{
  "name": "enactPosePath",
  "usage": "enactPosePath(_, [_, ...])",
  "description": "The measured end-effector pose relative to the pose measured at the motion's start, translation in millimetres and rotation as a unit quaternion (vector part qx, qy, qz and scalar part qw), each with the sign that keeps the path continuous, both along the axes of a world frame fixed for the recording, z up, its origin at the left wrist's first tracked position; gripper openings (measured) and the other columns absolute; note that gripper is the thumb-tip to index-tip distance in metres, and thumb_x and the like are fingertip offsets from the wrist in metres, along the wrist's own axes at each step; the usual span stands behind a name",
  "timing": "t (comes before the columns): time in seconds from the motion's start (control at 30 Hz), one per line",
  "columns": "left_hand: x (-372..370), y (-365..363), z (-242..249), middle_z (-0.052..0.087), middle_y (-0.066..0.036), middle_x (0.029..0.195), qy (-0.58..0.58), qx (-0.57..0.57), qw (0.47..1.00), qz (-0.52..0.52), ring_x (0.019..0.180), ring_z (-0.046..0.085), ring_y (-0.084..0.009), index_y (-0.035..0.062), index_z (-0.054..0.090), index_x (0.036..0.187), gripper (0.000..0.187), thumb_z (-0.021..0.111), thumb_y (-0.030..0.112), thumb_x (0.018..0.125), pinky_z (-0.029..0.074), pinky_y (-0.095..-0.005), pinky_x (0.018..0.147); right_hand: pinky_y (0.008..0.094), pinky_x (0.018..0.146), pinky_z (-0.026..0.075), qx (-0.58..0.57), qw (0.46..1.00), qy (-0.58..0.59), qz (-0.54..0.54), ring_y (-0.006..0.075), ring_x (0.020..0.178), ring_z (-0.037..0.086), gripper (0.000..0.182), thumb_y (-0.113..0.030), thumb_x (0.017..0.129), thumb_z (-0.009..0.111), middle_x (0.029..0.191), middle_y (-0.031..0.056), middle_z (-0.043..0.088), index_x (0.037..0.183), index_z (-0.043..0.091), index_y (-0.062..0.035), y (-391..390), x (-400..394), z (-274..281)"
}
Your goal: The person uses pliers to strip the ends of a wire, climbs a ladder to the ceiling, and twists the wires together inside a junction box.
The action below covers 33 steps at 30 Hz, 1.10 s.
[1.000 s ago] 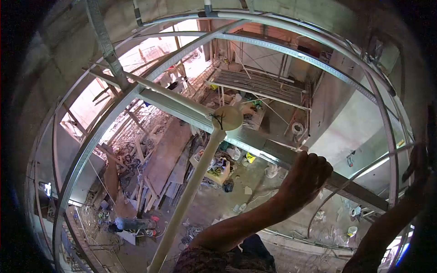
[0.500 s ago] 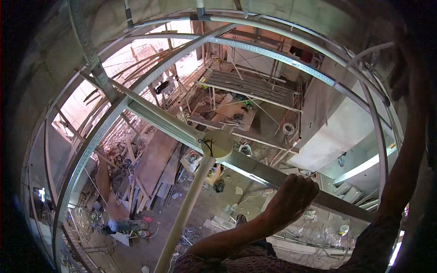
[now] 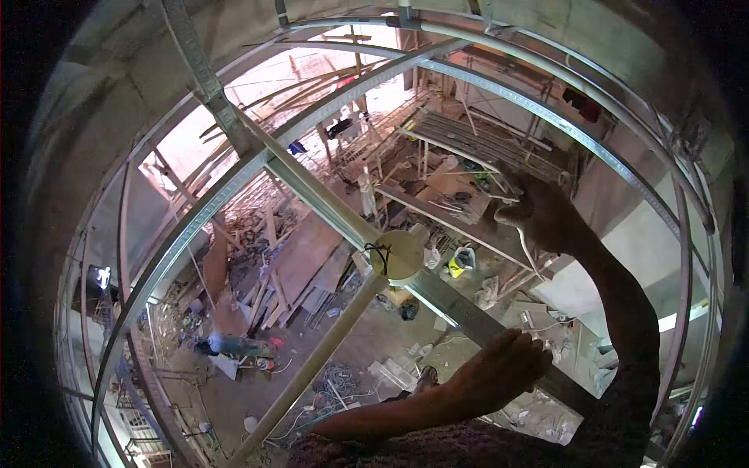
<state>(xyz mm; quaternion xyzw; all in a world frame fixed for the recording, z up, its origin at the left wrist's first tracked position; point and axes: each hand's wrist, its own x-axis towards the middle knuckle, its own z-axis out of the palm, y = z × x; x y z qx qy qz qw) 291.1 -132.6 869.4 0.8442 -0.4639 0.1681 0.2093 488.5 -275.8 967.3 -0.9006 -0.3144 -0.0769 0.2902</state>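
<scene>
My left hand (image 3: 505,373) is closed in a fist over the grey metal channel (image 3: 460,312). Whether its fingers grip the channel or something small is hidden. My right hand (image 3: 546,214) reaches forward with curled fingers around a thin whitish cable (image 3: 524,243), which hangs in a curve below it. Left of my hands, a round cream junction box (image 3: 402,256) sits against the channel with a dark wire tied around it. A cream conduit pipe (image 3: 320,363) runs from the box toward the lower left, and another pipe (image 3: 312,179) goes to the upper left.
Curved metal ceiling framing (image 3: 538,105) surrounds me. Far below is a floor littered with boards (image 3: 304,257), rubble and coiled cable (image 3: 343,382). A plank scaffold (image 3: 484,144) stands toward the back, and a yellow-and-white bucket (image 3: 462,261) stands beneath. Another person (image 3: 367,191) appears near the scaffold.
My right hand has come down from the upper right to in front of me, with the whitish cable. My left fist sits slightly lower in view. The whole view has shifted.
</scene>
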Motion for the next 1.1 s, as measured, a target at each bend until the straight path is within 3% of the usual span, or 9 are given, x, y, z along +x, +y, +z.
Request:
enactPosePath(0.1, [1, 1, 3, 0.059, -0.013, 0.127, 0.017, 0.026, 0.999, -0.004, 0.125, 0.054, -0.0299, 0.0067, 0.052, 0.142, 0.068, 0.068, 0.042, 0.086, 0.040, -0.0467, 0.112, 0.0449, 0.075, 0.053, -0.011, 0.998, 0.059, 0.032, 0.0361, 0.080, 0.070, 0.049, -0.026, 0.084, 0.083, 0.086, 0.0201, 0.069, 0.117, 0.058, 0.0003, 5, 15, -18])
enactPosePath(0.3, [-3, 3, 11, 0.058, -0.013, 0.123, 0.036, -0.045, 0.998, -0.006, 0.121, 0.053, -0.0283, 0.0016, 0.053, 0.135, 0.056, 0.066, 0.032, 0.090, 0.036, -0.0438, 0.113, 0.0473, 0.080, 0.052, -0.012, 0.993, -0.006, 0.114, 0.0363, 0.094, 0.069, 0.046, -0.028, 0.084, 0.083, 0.102, 0.0206, 0.068, 0.114, 0.059, -0.0006, 11, 20, -33])
enactPosePath(0.37, [-2, 5, 22, 0.059, -0.012, 0.128, 0.061, 0.039, 0.997, -0.009, 0.124, 0.055, -0.0271, 0.0078, 0.055, 0.138, 0.057, 0.065, 0.033, 0.088, 0.042, -0.0456, 0.110, 0.0480, 0.081, 0.052, -0.031, 0.990, 0.013, 0.140, 0.0375, 0.096, 0.069, 0.044, -0.029, 0.084, 0.083, 0.103, 0.0210, 0.069, 0.109, 0.058, -0.0014, 13, 27, -45])
enactPosePath(0.53, [-3, 2, 18, 0.058, -0.012, 0.131, 0.082, 0.049, 0.995, -0.006, 0.124, 0.055, -0.0287, 0.0086, 0.055, 0.139, 0.055, 0.063, 0.030, 0.089, 0.041, -0.0473, 0.110, 0.0489, 0.071, 0.051, 0.017, 0.985, 0.017, 0.170, 0.0378, 0.076, 0.068, 0.048, -0.032, 0.085, 0.082, 0.083, 0.0166, 0.066, 0.111, 0.056, -0.0009, 21, 30, -50])
enactPosePath(0.8, [-4, 6, 26, 0.058, -0.014, 0.137, 0.148, 0.073, 0.986, 0.000, 0.130, 0.054, -0.0320, 0.0085, 0.052, 0.144, 0.058, 0.060, 0.033, 0.093, 0.039, -0.0483, 0.114, 0.0433, 0.070, 0.051, 0.132, 0.977, 0.029, 0.167, 0.0325, 0.073, 0.066, 0.049, -0.030, 0.087, 0.081, 0.084, 0.0155, 0.065, 0.117, 0.057, -0.0013, 12, 17, -61])
enactPosePath(0.9, [-1, 12, 22, 0.057, -0.014, 0.140, 0.152, 0.047, 0.987, -0.002, 0.132, 0.053, -0.0302, 0.0089, 0.055, 0.142, 0.059, 0.065, 0.037, 0.092, 0.037, -0.0497, 0.116, 0.0426, 0.070, 0.051, 0.131, 0.977, 0.059, 0.160, 0.0310, 0.074, 0.066, 0.049, -0.031, 0.088, 0.081, 0.085, 0.0156, 0.065, 0.120, 0.057, -0.0025, 12, 11, -64])
enactPosePath(0.97, [5, 20, 33, 0.059, -0.015, 0.131, 0.166, -0.129, 0.977, -0.028, 0.130, 0.053, -0.0313, 0.0014, 0.058, 0.132, 0.052, 0.076, 0.015, 0.085, 0.042, -0.0471, 0.113, 0.0423, 0.070, 0.051, 0.122, 0.978, 0.062, 0.157, 0.0302, 0.075, 0.067, 0.049, -0.032, 0.088, 0.081, 0.086, 0.0157, 0.066, 0.121, 0.058, -0.0032, 13, 5, -58])
enactPosePath(1.0, [4, 24, 35, 0.059, -0.015, 0.131, 0.164, -0.129, 0.978, -0.028, 0.130, 0.053, -0.0313, 0.0014, 0.058, 0.132, 0.052, 0.076, 0.015, 0.085, 0.042, -0.0471, 0.113, 0.0429, 0.070, 0.052, 0.111, 0.979, 0.077, 0.156, 0.0310, 0.075, 0.067, 0.050, -0.033, 0.088, 0.080, 0.086, 0.0158, 0.066, 0.121, 0.058, -0.0036, 14, 0, -49])
enactPosePath(1.1, [6, 37, 49, 0.062, -0.017, 0.126, 0.217, -0.235, 0.941, 0.108, 0.115, 0.065, -0.0303, -0.0002, 0.056, 0.134, 0.046, 0.071, 0.011, 0.092, 0.052, -0.0445, 0.102, 0.0446, 0.069, 0.052, 0.110, 0.979, 0.022, 0.170, 0.0329, 0.075, 0.067, 0.050, -0.034, 0.086, 0.080, 0.085, 0.0153, 0.065, 0.120, 0.058, -0.0038, 17, -7, -36])
